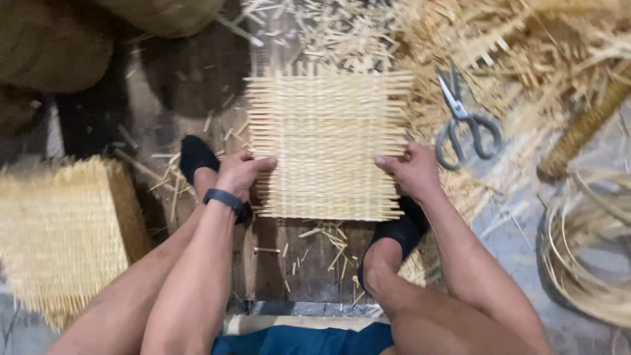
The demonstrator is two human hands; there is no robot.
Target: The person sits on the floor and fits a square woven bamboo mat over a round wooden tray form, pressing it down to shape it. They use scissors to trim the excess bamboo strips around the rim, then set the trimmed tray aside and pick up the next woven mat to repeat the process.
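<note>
Head view: a square woven straw mat (327, 146) lies flat on the floor between both feet. Left hand (242, 171) clamps its nine o'clock edge, right hand (413, 169) its three o'clock edge. Scissors (464, 119) lie at two o'clock.

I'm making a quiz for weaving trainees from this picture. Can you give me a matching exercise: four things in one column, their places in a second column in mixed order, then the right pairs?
Things:
1. woven mat
2. scissors
3. stack of finished mats
4. coil of strips

Places:
A. lower right, on the floor
B. held at both side edges by the left hand and right hand
C. far left, beside the left leg
D. right of the mat, on loose trimmings

Pairs: 1-B, 2-D, 3-C, 4-A
</note>
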